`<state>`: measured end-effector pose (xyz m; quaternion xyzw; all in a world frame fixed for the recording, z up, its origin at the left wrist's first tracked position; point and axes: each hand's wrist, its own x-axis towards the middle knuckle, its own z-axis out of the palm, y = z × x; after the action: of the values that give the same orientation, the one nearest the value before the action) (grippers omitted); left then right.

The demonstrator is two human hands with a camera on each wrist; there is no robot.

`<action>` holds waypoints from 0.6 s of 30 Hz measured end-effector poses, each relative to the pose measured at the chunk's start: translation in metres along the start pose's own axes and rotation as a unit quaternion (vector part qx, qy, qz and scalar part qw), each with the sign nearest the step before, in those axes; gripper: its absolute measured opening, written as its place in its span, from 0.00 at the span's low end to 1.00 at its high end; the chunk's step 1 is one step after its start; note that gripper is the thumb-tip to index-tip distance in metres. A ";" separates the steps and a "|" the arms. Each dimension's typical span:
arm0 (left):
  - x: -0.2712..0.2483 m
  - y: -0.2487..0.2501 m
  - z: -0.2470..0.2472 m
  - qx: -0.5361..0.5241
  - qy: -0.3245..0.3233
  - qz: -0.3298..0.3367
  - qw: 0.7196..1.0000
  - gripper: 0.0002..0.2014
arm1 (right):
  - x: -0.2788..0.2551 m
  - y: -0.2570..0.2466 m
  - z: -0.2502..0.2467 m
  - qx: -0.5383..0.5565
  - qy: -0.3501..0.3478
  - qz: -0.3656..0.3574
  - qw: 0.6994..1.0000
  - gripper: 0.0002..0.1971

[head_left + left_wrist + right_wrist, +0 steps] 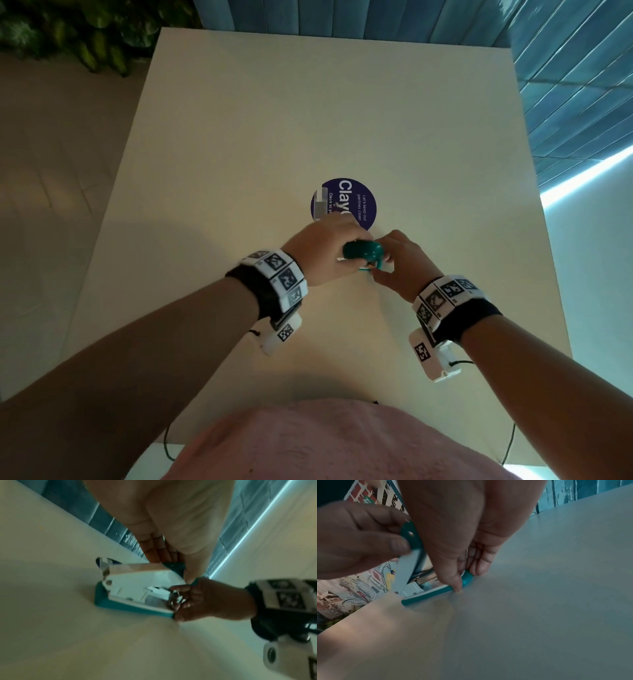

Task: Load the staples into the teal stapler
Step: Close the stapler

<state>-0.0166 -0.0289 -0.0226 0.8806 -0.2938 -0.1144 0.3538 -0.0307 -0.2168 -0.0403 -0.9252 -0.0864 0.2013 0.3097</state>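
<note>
The teal stapler (363, 251) stands on the white table (308, 120), just in front of a purple round sticker. My left hand (329, 246) grips its teal top arm from above and holds it lifted off the white body (137, 591). My right hand (394, 263) pinches the near end of the teal base (426, 595) between thumb and fingers (479, 566). The raised top arm (409, 563) tilts up to the left in the right wrist view. A pale grey strip of staples (322, 204) lies on the sticker, beyond my left hand.
The purple sticker (359, 195) is flat on the table. Blue tiled wall (376, 17) runs behind the far edge, with plants (85, 31) at the far left. A patterned wall (368, 582) shows past the table's left edge.
</note>
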 end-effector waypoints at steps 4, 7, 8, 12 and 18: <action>0.007 -0.003 0.010 0.002 -0.029 -0.004 1.000 0.18 | 0.000 0.003 0.002 0.006 0.005 -0.004 1.000 0.17; 0.008 -0.004 0.008 0.011 -0.040 -0.010 0.999 0.18 | 0.001 0.003 0.002 0.006 0.000 -0.007 1.000 0.17; 0.009 -0.004 0.008 0.014 -0.041 -0.011 0.999 0.18 | 0.001 0.003 0.003 0.005 -0.001 -0.010 1.000 0.17; 0.008 -0.003 0.010 0.022 -0.036 -0.017 0.999 0.18 | 0.002 0.003 0.001 0.000 -0.005 -0.015 1.000 0.17; 0.011 -0.006 0.016 0.043 -0.043 -0.040 0.997 0.18 | 0.001 0.001 0.002 -0.008 -0.007 -0.023 1.000 0.15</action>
<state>-0.0120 -0.0407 -0.0383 0.9004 -0.2777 -0.1534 0.2976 -0.0302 -0.2167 -0.0428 -0.9240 -0.1115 0.1999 0.3062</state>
